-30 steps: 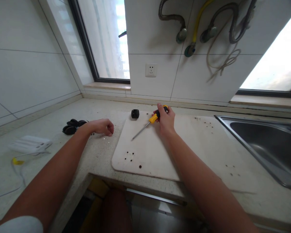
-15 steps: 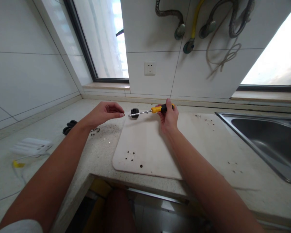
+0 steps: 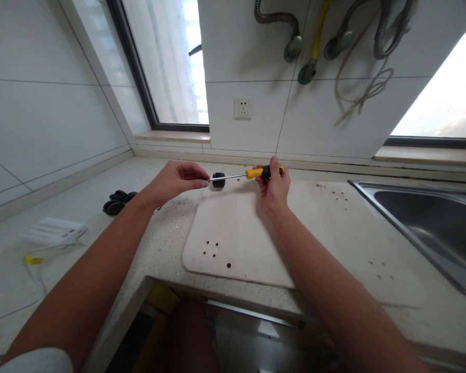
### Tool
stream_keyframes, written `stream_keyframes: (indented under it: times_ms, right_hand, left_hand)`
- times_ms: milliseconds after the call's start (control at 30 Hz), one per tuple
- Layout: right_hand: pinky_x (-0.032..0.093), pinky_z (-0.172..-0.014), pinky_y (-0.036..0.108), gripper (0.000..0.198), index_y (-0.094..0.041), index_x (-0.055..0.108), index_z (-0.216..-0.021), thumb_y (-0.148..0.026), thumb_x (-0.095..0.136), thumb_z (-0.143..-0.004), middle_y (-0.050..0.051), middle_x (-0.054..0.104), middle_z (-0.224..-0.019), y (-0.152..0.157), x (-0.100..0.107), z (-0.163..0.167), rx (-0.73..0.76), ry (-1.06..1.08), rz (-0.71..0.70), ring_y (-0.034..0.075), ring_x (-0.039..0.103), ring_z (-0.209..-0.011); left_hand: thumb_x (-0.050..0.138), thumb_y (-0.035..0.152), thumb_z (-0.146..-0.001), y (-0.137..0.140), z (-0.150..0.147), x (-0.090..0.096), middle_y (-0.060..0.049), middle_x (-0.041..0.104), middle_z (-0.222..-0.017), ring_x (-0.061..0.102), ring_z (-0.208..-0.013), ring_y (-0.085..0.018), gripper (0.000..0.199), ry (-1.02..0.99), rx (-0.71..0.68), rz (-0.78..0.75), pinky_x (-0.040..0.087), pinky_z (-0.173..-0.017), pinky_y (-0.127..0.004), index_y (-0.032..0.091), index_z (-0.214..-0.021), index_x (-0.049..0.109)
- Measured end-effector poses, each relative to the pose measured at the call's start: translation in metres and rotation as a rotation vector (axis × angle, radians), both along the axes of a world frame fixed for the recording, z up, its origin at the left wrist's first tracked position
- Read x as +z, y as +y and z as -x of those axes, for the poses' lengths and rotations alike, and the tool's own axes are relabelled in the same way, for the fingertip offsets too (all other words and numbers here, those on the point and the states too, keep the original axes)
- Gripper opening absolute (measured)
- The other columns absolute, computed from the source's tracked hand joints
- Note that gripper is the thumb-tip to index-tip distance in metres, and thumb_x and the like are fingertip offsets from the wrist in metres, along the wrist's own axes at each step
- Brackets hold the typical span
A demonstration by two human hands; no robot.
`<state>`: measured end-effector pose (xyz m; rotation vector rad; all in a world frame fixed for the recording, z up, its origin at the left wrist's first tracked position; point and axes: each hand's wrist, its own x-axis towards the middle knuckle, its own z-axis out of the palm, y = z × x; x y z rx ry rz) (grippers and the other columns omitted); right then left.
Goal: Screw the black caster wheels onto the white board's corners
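Note:
My right hand (image 3: 274, 184) is closed round the yellow and black handle of a screwdriver (image 3: 256, 173), its shaft pointing left. At the shaft's tip, my left hand (image 3: 182, 180) pinches thumb and forefinger together; whatever small thing is between them is too tiny to make out. Just behind the shaft, a black caster (image 3: 218, 180) stands at the far left corner of a white board (image 3: 241, 223). Groups of small screw holes show near the board's other corners. More black casters (image 3: 118, 202) lie on the counter, partly behind my left forearm.
A white box-like device (image 3: 54, 230) with a cable and yellow tag lies at the left on the speckled counter (image 3: 163, 248). A steel sink (image 3: 423, 217) is set in at the right. Hoses and valves (image 3: 294, 47) hang on the wall above a socket (image 3: 243, 108).
My left hand has moved right, bringing its pinched fingertips to the screwdriver's tip. The view has shifted slightly; my right hand keeps its hold on the handle.

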<state>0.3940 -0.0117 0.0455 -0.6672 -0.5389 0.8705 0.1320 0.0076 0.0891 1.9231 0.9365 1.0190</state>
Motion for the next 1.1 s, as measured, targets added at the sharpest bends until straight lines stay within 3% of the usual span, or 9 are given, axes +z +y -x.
stream_keyframes:
  times_ms: [267,467,767,933,1100]
  right_hand:
    - [0.06,-0.056,0.014,0.059,-0.028,0.05,-0.102,-0.058,0.095,-0.078,-0.004,0.081,-0.083,0.001,0.001,-0.003,0.012,-0.027,-0.161,0.015,0.084,-0.081]
    - [0.061,-0.057,0.015,0.047,-0.029,0.05,-0.102,-0.047,0.09,-0.084,-0.003,0.084,-0.087,0.002,-0.001,-0.007,0.069,-0.067,-0.249,0.016,0.085,-0.087]
    - [0.061,-0.057,0.015,0.038,-0.029,0.051,-0.104,-0.036,0.083,-0.083,-0.001,0.085,-0.09,0.0,0.0,-0.011,0.114,-0.039,-0.247,0.018,0.086,-0.09]
    - [0.061,-0.056,0.016,0.033,-0.027,0.053,-0.101,-0.032,0.08,-0.084,0.001,0.084,-0.087,0.001,0.001,-0.011,0.113,0.066,-0.163,0.018,0.085,-0.086]
    - [0.061,-0.056,0.016,0.026,-0.025,0.055,-0.102,-0.027,0.076,-0.087,0.002,0.084,-0.086,0.002,0.002,-0.009,0.123,0.12,-0.117,0.016,0.083,-0.08]
  left_hand:
    - [0.104,0.051,-0.066,0.001,-0.011,-0.008,-0.009,0.087,-0.092,0.082,-0.09,-0.025,0.042,-0.14,0.212,-0.185,0.07,-0.092,-0.043,0.02,-0.09,0.089]
    - [0.102,0.047,-0.071,0.004,-0.011,-0.012,-0.009,0.087,-0.092,0.083,-0.088,-0.025,0.036,-0.146,0.197,-0.237,0.071,-0.091,-0.042,0.02,-0.092,0.09]
    - [0.102,0.046,-0.072,0.006,-0.012,-0.015,-0.009,0.087,-0.094,0.083,-0.09,-0.025,0.036,-0.149,0.183,-0.197,0.071,-0.095,-0.044,0.02,-0.095,0.089]
    - [0.101,0.048,-0.072,0.008,-0.017,-0.019,-0.008,0.086,-0.093,0.081,-0.088,-0.023,0.039,-0.202,0.16,-0.236,0.07,-0.092,-0.043,0.019,-0.093,0.087]
    - [0.1,0.046,-0.073,0.009,-0.019,-0.02,-0.008,0.084,-0.096,0.08,-0.09,-0.022,0.046,-0.215,0.114,-0.224,0.068,-0.09,-0.039,0.019,-0.105,0.083]
